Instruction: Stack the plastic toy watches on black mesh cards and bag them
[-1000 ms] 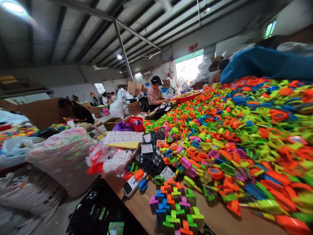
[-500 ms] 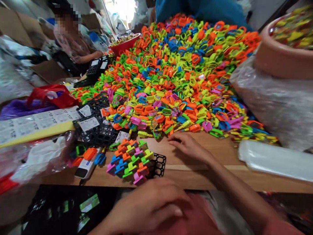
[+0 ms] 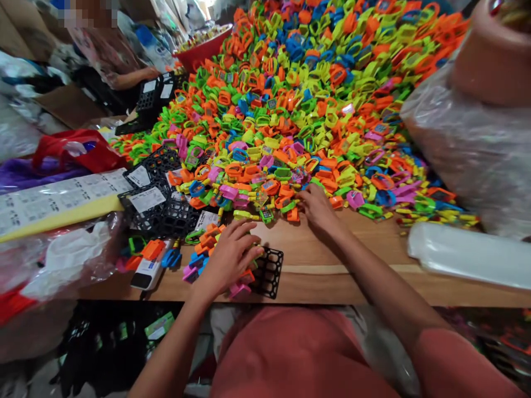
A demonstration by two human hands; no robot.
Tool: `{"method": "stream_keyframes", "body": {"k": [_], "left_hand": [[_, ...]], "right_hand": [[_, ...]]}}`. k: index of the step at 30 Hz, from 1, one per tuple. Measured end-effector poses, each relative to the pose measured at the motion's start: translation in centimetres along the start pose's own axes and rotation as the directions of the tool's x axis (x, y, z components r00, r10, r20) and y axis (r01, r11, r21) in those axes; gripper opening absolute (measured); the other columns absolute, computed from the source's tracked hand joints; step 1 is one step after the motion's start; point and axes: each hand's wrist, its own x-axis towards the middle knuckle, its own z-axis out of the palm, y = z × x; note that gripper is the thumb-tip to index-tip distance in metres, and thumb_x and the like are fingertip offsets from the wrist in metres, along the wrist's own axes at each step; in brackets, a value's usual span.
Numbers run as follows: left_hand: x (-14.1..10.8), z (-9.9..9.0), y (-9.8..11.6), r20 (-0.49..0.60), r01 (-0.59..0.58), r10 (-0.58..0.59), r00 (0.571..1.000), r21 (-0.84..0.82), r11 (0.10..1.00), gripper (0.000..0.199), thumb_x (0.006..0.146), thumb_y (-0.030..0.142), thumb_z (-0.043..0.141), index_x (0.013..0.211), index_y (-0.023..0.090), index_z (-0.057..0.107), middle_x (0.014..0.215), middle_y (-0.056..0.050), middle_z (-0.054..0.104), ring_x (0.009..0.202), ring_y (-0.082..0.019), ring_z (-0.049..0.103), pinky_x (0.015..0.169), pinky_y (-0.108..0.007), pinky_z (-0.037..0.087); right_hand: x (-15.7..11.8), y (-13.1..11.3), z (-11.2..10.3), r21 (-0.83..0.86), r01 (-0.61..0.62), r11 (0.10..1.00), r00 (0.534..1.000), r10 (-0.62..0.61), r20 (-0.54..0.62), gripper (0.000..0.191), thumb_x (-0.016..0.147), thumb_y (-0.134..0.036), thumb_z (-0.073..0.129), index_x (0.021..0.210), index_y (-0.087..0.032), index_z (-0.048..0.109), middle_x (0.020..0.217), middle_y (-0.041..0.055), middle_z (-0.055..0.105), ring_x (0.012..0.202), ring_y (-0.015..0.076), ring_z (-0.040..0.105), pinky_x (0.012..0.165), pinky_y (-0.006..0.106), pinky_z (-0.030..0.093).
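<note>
My left hand [image 3: 233, 255] lies palm down over a cluster of toy watches [image 3: 202, 246] standing in a black lattice tray [image 3: 270, 272]. Its fingers are slightly apart and bent over the tops, hiding much of the cluster. The tray's right end shows bare holes. My right hand [image 3: 317, 209] is at the front edge of a big heap of orange, yellow, green, blue and pink toy watches [image 3: 265, 124]. Its fingers are apart, the tips beside some orange pieces; I see nothing gripped in them.
Black trays with white labels [image 3: 160, 207] lie to the left, near a white device [image 3: 149, 272] and printed sheets [image 3: 62, 202]. Clear plastic bags [image 3: 468, 254] lie at the right edge, below a brown tub [image 3: 493, 55]. A co-worker [image 3: 108, 52] sits at the far left.
My left hand has moved from the table's front edge up onto the watches in the tray. My right hand has gone forward to the heap. The view has tilted down.
</note>
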Motion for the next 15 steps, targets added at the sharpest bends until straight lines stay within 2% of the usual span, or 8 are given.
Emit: {"method": "stream_keyframes", "body": {"k": [2,5,9,12,15], "left_hand": [[-0.1,0.0,0.1,-0.012,0.011,-0.012,1.000,-0.028,1.000,0.025,0.104,0.034,0.053,0.101,0.018,0.072,0.139,-0.012,0.065,0.138,-0.029,0.050,0.118,-0.054,0.041],[-0.1,-0.3,0.4,-0.046,0.041,-0.045,0.998,-0.081,0.996,0.025,0.105,0.033,0.051,0.099,0.018,0.070,0.136,-0.013,0.066,0.133,-0.027,0.055,0.116,-0.049,0.044],[-0.1,-0.3,0.5,-0.107,0.098,-0.108,0.988,-0.097,0.990,0.025,0.103,0.033,0.054,0.118,0.017,0.066,0.145,-0.015,0.058,0.135,-0.026,0.055,0.114,-0.045,0.046],[-0.2,-0.2,0.4,-0.116,0.076,-0.082,0.990,-0.051,0.996,0.030,0.103,0.031,0.054,0.129,0.017,0.061,0.137,-0.014,0.063,0.133,-0.026,0.056,0.116,-0.047,0.043],[-0.2,-0.3,0.3,-0.097,0.057,-0.060,0.993,-0.039,0.998,0.029,0.103,0.027,0.052,0.129,0.017,0.059,0.128,-0.010,0.069,0.124,-0.024,0.060,0.118,-0.048,0.041]], "right_hand": [[-1.0,-0.1,-0.7,0.023,0.015,1.000,0.998,-0.013,-0.068,0.025,0.096,-0.017,0.050,0.109,-0.016,0.071,0.111,0.0154,0.060,0.105,0.0307,0.051,0.092,0.044,0.046],[-2.8,-1.3,-1.5,0.057,0.056,0.997,0.992,-0.049,-0.117,0.025,0.099,-0.020,0.047,0.112,-0.016,0.069,0.107,0.0145,0.062,0.101,0.0297,0.054,0.089,0.043,0.046],[-4.9,-4.6,-1.1,0.255,0.092,0.963,0.994,-0.103,0.032,0.018,0.099,-0.020,0.047,0.101,-0.017,0.064,0.095,0.0100,0.062,0.089,0.0248,0.057,0.081,0.036,0.045],[-6.0,-7.0,0.7,0.476,-0.015,0.879,0.991,-0.051,0.126,0.012,0.099,-0.022,0.049,0.091,-0.019,0.058,0.083,0.0037,0.060,0.077,0.0199,0.056,0.073,0.031,0.042],[-6.7,-8.6,3.5,0.664,-0.128,0.736,0.982,0.003,0.186,0.009,0.098,-0.025,0.053,0.094,-0.019,0.058,0.081,0.0008,0.062,0.076,0.0178,0.059,0.069,0.028,0.042]]}}
